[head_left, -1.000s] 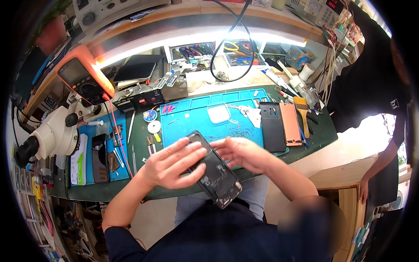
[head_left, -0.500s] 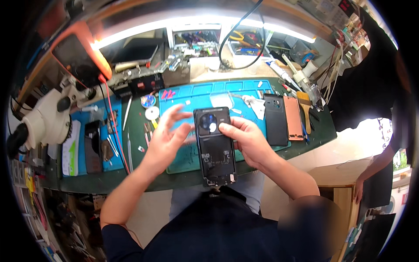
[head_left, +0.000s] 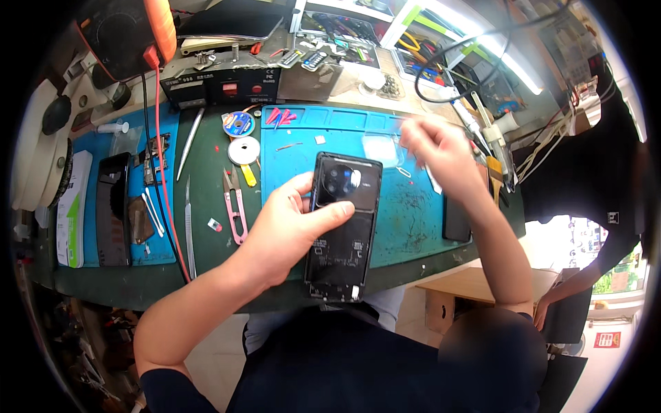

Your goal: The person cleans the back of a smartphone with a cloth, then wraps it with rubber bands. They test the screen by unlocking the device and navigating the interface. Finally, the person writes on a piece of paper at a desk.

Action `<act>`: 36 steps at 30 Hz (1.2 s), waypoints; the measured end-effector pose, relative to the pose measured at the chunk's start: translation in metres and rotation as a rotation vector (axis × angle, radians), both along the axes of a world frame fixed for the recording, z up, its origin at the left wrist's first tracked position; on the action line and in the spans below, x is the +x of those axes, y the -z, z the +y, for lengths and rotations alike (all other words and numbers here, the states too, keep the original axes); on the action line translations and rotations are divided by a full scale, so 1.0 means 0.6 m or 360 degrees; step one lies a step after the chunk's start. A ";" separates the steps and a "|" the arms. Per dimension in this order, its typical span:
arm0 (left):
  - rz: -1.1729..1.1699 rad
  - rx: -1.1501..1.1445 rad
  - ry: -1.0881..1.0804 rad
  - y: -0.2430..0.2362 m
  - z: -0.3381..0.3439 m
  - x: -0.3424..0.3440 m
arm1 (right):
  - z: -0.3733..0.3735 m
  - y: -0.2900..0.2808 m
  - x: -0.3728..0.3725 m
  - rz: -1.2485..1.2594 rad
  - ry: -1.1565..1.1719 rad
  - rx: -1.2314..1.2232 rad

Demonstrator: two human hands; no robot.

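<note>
My left hand (head_left: 279,230) grips a phone (head_left: 339,244) with its back cover off, thumb across the front and fingers behind. The phone is tilted up, its round camera cluster at the top and dark inner parts below. My right hand (head_left: 441,155) is off the phone, raised over the far right of the blue work mat (head_left: 406,237). Its fingers are curled together and slightly blurred; what they hold, if anything, I cannot make out. Just left of it lies a small clear plastic tray (head_left: 382,151).
Pink snips (head_left: 235,206), a white spool (head_left: 244,151) and tweezers (head_left: 189,227) lie left of the mat. Further left are a black phone (head_left: 113,206) and a microscope (head_left: 41,165). An orange multimeter (head_left: 124,41) stands behind. Another person (head_left: 585,165) stands at the right.
My right hand has let go of the phone and moved up and right. My left hand, open beside the phone before, now grips it. The view has shifted leftward.
</note>
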State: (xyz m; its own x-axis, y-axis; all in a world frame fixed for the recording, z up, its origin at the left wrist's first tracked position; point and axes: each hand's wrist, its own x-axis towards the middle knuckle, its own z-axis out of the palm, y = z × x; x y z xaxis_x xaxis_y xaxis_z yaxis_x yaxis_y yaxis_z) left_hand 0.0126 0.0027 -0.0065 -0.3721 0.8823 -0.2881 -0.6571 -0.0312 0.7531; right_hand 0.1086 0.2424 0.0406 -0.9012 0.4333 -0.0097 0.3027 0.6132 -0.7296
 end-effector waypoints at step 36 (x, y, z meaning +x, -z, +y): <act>-0.0208 0.0050 0.0084 0.003 -0.005 -0.006 | 0.396 -0.064 -0.391 -0.0035 0.0631 0.0974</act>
